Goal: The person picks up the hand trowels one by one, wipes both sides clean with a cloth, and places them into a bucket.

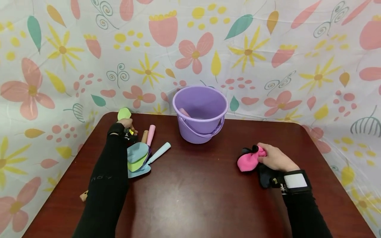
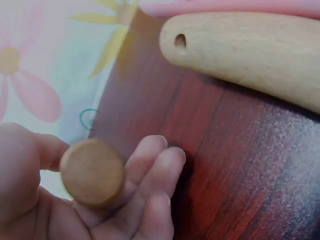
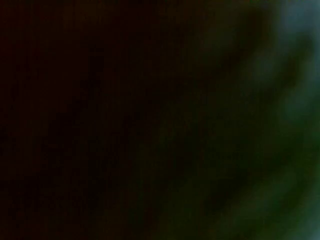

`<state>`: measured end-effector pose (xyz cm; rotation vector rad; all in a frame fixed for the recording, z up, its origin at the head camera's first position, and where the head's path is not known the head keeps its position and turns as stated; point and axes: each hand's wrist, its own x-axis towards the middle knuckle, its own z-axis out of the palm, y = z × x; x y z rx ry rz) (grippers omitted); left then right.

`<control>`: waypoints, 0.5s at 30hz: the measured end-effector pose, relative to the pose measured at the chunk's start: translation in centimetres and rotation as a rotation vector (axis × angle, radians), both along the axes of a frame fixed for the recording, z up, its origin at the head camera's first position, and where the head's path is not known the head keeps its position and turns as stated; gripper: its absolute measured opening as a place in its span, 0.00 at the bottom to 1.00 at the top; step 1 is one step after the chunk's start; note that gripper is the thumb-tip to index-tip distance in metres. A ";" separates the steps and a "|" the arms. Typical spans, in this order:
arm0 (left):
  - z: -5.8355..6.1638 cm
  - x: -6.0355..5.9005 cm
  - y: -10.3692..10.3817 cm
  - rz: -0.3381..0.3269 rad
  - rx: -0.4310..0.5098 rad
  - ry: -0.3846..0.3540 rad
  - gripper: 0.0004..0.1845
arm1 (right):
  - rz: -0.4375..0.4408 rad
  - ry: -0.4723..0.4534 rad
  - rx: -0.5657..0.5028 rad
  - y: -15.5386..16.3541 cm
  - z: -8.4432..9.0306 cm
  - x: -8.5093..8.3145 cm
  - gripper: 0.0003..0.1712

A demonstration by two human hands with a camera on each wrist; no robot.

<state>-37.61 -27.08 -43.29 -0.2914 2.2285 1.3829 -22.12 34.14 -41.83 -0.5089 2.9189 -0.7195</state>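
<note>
At the far left of the table, my left hand (image 1: 127, 124) holds a small garden tool with a light green head (image 1: 124, 113). In the left wrist view the round end of its wooden handle (image 2: 93, 172) sits between thumb and fingers. Just nearer lies a pile of small trowels, with a blue blade (image 1: 139, 151) and a green blade (image 1: 138, 164) overlapping. My right hand (image 1: 276, 159) grips the end of a bunched pink and black glove (image 1: 248, 162) at the right side of the table. The right wrist view is almost wholly dark.
A purple bucket (image 1: 200, 130) stands at the back middle, its handle hanging down in front and a pink item (image 1: 184, 112) inside. Handles of the piled trowels point right and away: pale blue (image 1: 159, 152), pink (image 1: 150, 135), wooden (image 1: 144, 136). A wooden end (image 1: 84, 195) shows beside my left sleeve.
</note>
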 end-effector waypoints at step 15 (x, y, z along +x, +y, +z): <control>5.0 7.6 2.4 0.392 0.329 0.236 0.29 | -0.035 0.307 -0.325 -0.3 4.0 0.9 0.19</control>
